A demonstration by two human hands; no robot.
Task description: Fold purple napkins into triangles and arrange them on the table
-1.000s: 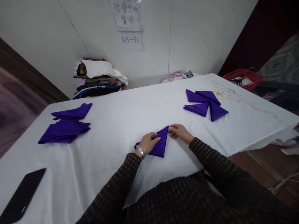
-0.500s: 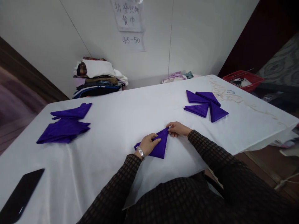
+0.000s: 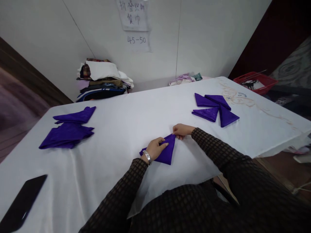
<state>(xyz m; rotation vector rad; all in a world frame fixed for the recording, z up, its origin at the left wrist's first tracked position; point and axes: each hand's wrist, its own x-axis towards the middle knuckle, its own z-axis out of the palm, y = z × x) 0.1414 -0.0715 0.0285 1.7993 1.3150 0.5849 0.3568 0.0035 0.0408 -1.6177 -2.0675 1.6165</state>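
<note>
A purple cloth napkin [image 3: 167,156], folded into a triangle, lies on the table in front of me. Across its upper left side rests my left hand [image 3: 156,149], thumb and fingers gripping the folded cloth and pressing it down. The thumb and fingertips of my right hand [image 3: 180,130] are closed on the napkin's top corner. Beneath my left palm, part of the layered left edge is hidden. Several folded purple napkins [image 3: 227,117] form a fan of triangles to the right. On the left lie more purple napkins [image 3: 66,134], loosely folded and overlapping.
A white cloth [image 3: 116,126] covers the table. At the lower left lies a dark phone-like slab [image 3: 23,202]. Piled clothes [image 3: 104,77] stand against the back wall, with a smaller cloth heap [image 3: 184,79] farther right. Beyond the right edge is a red basket [image 3: 266,84].
My right hand has shifted slightly up and left, its fingers curled closer around the napkin's top corner. The left hand stays nearly in place on the cloth.
</note>
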